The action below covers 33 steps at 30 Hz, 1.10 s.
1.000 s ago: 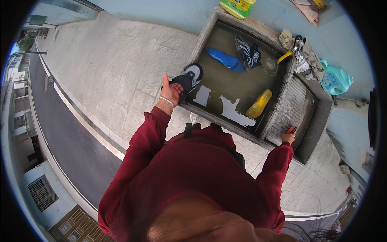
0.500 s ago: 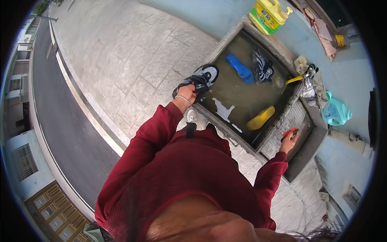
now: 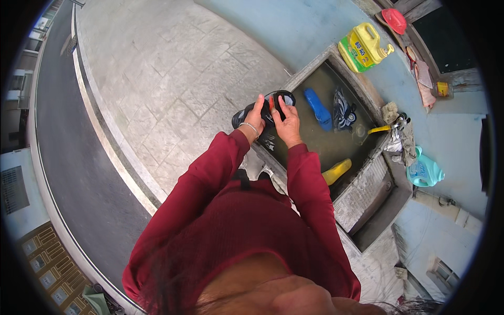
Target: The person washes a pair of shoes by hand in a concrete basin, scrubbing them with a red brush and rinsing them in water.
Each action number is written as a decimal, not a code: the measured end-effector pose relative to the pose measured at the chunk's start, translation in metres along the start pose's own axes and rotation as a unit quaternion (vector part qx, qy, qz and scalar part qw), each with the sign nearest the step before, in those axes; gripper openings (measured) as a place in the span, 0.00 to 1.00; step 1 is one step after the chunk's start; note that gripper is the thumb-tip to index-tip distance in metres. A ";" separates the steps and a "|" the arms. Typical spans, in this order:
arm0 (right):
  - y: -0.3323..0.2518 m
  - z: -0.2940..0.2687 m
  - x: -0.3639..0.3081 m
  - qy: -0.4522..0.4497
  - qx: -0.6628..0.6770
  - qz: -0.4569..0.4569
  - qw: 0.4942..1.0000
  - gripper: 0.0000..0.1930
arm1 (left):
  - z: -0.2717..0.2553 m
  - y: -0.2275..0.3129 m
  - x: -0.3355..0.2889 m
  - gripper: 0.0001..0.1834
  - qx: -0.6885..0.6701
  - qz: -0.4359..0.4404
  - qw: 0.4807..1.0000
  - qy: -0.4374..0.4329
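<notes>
In my left hand (image 3: 254, 121) is a black, grey and white sneaker (image 3: 240, 118), held over the near left rim of a concrete basin (image 3: 301, 77). My right hand (image 3: 287, 127) is closed on a small red and dark brush (image 3: 271, 102) at the shoe's opening; my fingers hide much of it. Murky water fills the basin. A blue insole (image 3: 318, 109), a striped black-and-white sneaker (image 3: 344, 112) and a yellow insole (image 3: 337, 171) lie in it, right of my hands.
On the basin's far rim stands a yellow pump jug (image 3: 362, 48). A yellow-handled tool (image 3: 379, 129), a rag (image 3: 408, 142) and a turquoise detergent bottle (image 3: 425, 169) sit at the right. A ribbed washboard slab (image 3: 362, 191) adjoins a side trough (image 3: 380, 215).
My right hand has come from the washboard side across to the sneaker, bringing the brush. My left hand has turned the sneaker, and its opening now faces the right hand.
</notes>
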State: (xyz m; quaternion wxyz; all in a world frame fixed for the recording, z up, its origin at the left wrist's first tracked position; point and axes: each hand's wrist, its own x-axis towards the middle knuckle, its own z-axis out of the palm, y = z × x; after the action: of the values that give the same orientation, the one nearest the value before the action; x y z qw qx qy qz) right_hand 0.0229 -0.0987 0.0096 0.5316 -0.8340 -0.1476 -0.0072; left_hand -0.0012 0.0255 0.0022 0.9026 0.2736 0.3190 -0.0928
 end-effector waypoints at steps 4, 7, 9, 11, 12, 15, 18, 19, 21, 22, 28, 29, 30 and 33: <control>0.003 -0.003 -0.018 -0.023 -0.015 -0.011 1.000 0.24 | -0.004 -0.016 0.016 0.32 -0.036 0.002 0.999 -0.009; 0.020 0.000 0.016 -0.024 -0.222 -0.065 0.973 0.24 | 0.015 -0.024 0.013 0.26 -0.051 0.050 0.997 0.019; 0.027 0.000 0.047 0.035 -0.296 -0.050 0.953 0.24 | 0.009 -0.039 0.024 0.25 -0.069 0.009 0.998 -0.002; 0.032 0.000 0.061 0.057 -0.326 -0.042 0.943 0.23 | 0.015 -0.037 0.021 0.25 -0.089 0.015 0.996 0.009; 0.033 0.000 0.048 0.024 -0.234 -0.029 0.971 0.23 | 0.013 -0.034 0.019 0.25 -0.100 0.031 0.995 0.007; 0.010 -0.009 -0.012 -0.035 -0.012 0.020 0.999 0.22 | 0.011 -0.022 0.017 0.25 -0.131 0.039 0.990 -0.023; 0.025 -0.002 -0.009 -0.010 -0.129 -0.040 0.991 0.24 | 0.011 -0.029 0.016 0.26 -0.080 0.057 0.995 -0.008; 0.024 -0.003 0.007 -0.002 -0.180 -0.065 0.982 0.25 | 0.007 -0.037 0.028 0.27 -0.086 0.084 0.993 -0.012; 0.033 -0.003 0.047 0.065 -0.300 -0.093 0.947 0.25 | 0.021 -0.030 0.016 0.27 -0.083 0.027 0.994 -0.059; 0.037 -0.004 0.064 0.077 -0.328 -0.049 0.940 0.23 | 0.021 -0.028 0.006 0.28 -0.081 -0.002 0.994 -0.075; 0.016 -0.006 -0.024 -0.004 -0.123 -0.025 0.992 0.24 | -0.003 -0.026 0.023 0.25 -0.095 0.031 0.995 -0.031; 0.020 -0.006 -0.021 -0.002 -0.152 -0.028 0.988 0.24 | 0.000 -0.032 0.025 0.25 -0.094 0.034 0.994 -0.036; 0.025 -0.006 -0.013 -0.001 -0.181 -0.031 0.983 0.25 | 0.002 -0.036 0.027 0.24 -0.094 0.037 0.994 -0.040; 0.027 -0.005 0.028 0.018 -0.264 -0.061 0.963 0.27 | 0.006 -0.028 0.040 0.27 -0.153 -0.009 0.988 -0.018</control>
State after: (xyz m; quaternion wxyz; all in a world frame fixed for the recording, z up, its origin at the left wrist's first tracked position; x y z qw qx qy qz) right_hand 0.0571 -0.1070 -0.0073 0.2941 -0.9338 -0.1815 -0.0931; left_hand 0.0233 -0.0003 -0.0313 0.9387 0.1274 0.3153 -0.0560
